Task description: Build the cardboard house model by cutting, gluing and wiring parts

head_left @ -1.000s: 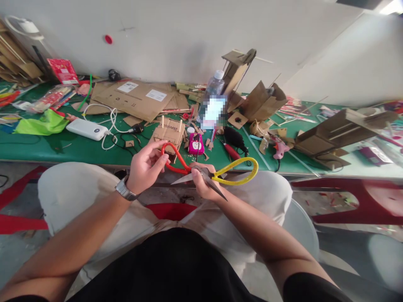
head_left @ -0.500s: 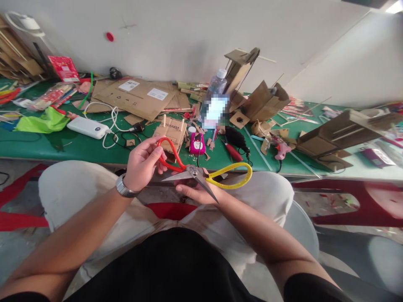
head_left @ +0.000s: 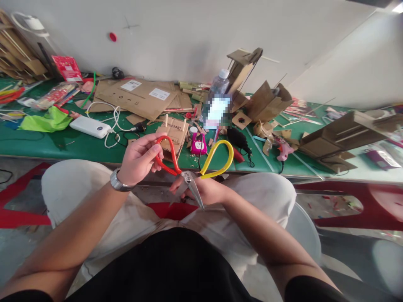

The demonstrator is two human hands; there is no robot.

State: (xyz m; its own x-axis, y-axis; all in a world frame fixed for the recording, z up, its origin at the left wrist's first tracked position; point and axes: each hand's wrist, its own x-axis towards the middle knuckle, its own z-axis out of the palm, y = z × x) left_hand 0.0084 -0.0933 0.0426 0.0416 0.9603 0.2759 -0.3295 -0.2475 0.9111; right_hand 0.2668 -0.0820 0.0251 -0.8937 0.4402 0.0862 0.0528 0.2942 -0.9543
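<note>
My left hand is closed on the red handle of a large pair of scissors, pinching the loop between thumb and fingers. The blades are spread apart and point down toward my lap. The yellow handle stands up on the right. My right hand is just behind the pivot and blades, close to the base of the yellow handle. Its fingertips show left of the pivot, but the blades cover part of the fingers, so whether they grip the scissors is unclear. Beyond them is a small cardboard block with wooden sticks.
The green table holds flat cardboard, a white power bank with cables, a pink pouch, a bottle, a blurred lit screen, a pink glue gun and cardboard structures. Red stools stand below.
The scissors have turned and their blades have come closer together. The yellow handle has swung up and left. My right hand has rolled, and my left hand has shifted slightly left.
</note>
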